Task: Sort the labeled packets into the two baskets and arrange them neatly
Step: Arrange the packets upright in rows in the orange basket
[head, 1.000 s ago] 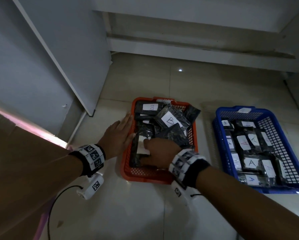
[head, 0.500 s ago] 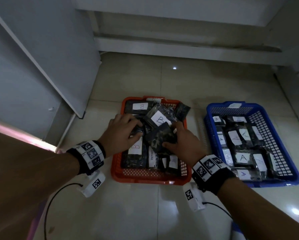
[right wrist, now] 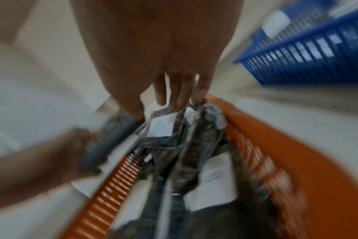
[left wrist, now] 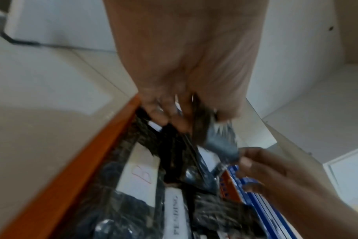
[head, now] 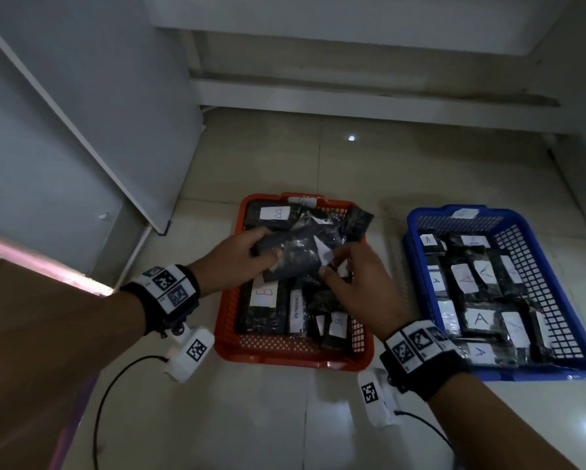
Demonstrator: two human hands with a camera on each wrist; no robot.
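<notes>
Both my hands, left (head: 232, 257) and right (head: 356, 286), grip a dark packet (head: 293, 256) over the orange basket (head: 285, 351) on the shiny tiled floor (head: 251, 418) by a grey wall (head: 81, 113).

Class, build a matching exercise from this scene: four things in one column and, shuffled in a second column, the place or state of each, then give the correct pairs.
Column 1
1. orange basket
2. blue basket
3. lifted packet
4. wrist cable

Column 2
a. holds packets labelled A
b. held between the left hand and right hand
c. lies on the floor tiles
d. holds packets labelled B

Pairs: 1-d, 2-a, 3-b, 4-c
</notes>
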